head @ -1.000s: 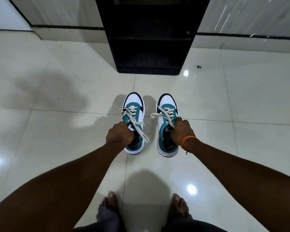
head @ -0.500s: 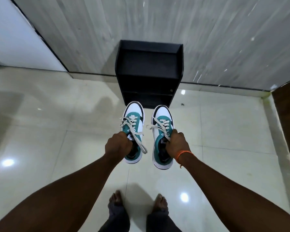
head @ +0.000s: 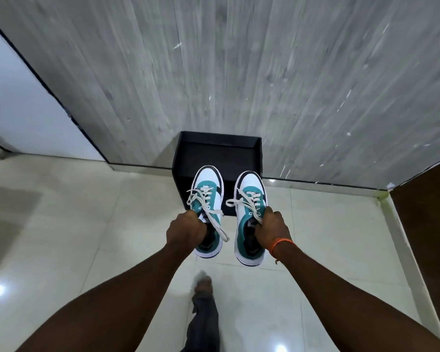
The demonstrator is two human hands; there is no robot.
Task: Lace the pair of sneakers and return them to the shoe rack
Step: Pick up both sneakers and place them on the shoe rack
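I hold two white, teal and black sneakers in the air, toes pointing away from me. My left hand point(head: 186, 231) grips the left sneaker point(head: 208, 189) at its collar. My right hand point(head: 271, 231) grips the right sneaker point(head: 249, 189) the same way. Both shoes are laced with off-white laces, and loose ends hang over their sides. The black shoe rack point(head: 217, 153) stands against the grey wall just beyond the toes, seen from above.
The glossy cream tile floor point(head: 87, 237) spreads left and right. A grey wood-grain wall point(head: 239, 72) rises behind the rack. A dark brown panel point(head: 429, 212) stands at the right. One bare foot point(head: 203, 284) steps forward below the shoes.
The sneakers have been lifted from the floor and carried toward the rack. The view has risen and tilted up, so the rack's top shows. One foot has stepped forward.
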